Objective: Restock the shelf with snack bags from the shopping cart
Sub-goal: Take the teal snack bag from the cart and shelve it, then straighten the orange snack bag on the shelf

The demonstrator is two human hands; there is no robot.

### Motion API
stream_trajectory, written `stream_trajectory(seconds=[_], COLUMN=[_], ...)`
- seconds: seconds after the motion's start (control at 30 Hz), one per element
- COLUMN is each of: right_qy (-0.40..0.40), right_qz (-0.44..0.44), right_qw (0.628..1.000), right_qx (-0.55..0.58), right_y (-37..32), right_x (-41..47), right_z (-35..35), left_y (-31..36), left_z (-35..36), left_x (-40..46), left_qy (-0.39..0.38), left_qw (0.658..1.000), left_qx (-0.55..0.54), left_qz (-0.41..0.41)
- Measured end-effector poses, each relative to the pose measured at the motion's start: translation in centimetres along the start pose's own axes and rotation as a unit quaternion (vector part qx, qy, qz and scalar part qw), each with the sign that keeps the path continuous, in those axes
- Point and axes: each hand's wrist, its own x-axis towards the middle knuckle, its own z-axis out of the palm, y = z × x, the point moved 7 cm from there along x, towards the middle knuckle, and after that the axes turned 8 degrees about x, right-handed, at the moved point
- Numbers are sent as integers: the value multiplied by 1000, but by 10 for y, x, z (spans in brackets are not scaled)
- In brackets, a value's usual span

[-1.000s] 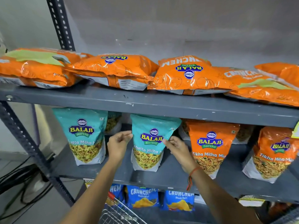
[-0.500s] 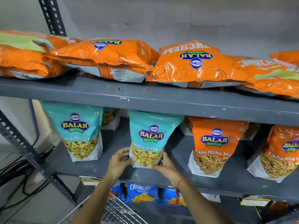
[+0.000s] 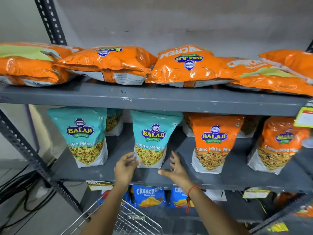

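A teal Khatta Mitha snack bag (image 3: 153, 139) stands upright on the middle grey shelf (image 3: 186, 179). My left hand (image 3: 126, 167) is open at its lower left corner, fingertips near or just touching the bag. My right hand (image 3: 176, 169) is open a little to the right of the bag, fingers spread, apart from it. Another teal bag (image 3: 83, 136) stands to the left. Two orange Tikha Mitha bags (image 3: 214, 143) (image 3: 277, 145) stand to the right. The wire shopping cart (image 3: 135, 221) shows at the bottom; its contents are hidden.
Orange chip bags (image 3: 188, 65) lie flat along the top shelf (image 3: 152, 99). Blue Crunchex bags (image 3: 149, 196) stand on the lower shelf. A slotted metal upright (image 3: 32, 156) slants at left, with black cables (image 3: 15, 189) on the floor. Yellow price tags (image 3: 304, 117) hang on shelf edges.
Both hands slid down the middle teal bag from its sides to its base, then let go and drew back, now open. The bag stands on its own.
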Motion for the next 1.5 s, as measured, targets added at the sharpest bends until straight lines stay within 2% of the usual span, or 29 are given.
stream_trajectory(seconds=[0.2,0.4,0.57,0.73,0.9,1.13,1.37,1.5], right_qy=[75,183,200,162,76,49,101,158], right_qz=[-54,-97,-51,-6,-14,-36,-48,-51], right_qw=[996,978,978,987,996,997,994,986], right_qx=[10,1,-3,-3,-41,-43,-15,6], right_y=[-17,-32,-22,-1,16,16,9,8], right_x=[-78,-120,-113,-65,-17,-7,-46,-97], right_z=[-52,-141,-189,-223,-228,-224,-235,-259], left_y=[40,54,39,33,25,25,38,61], left_z=[32,118,161,216,240,237,226,241], left_x=[-57,-103,-99,-76,-60,-57,-88,-119], left_qy=[2,-118,-160,-170,-139,-85,-15,-48], left_qw=[999,991,987,985,989,993,995,992], left_qx=[-7,-35,7,22,36,82,91,93], left_qz=[35,50,22,-14,-18,11,39,75])
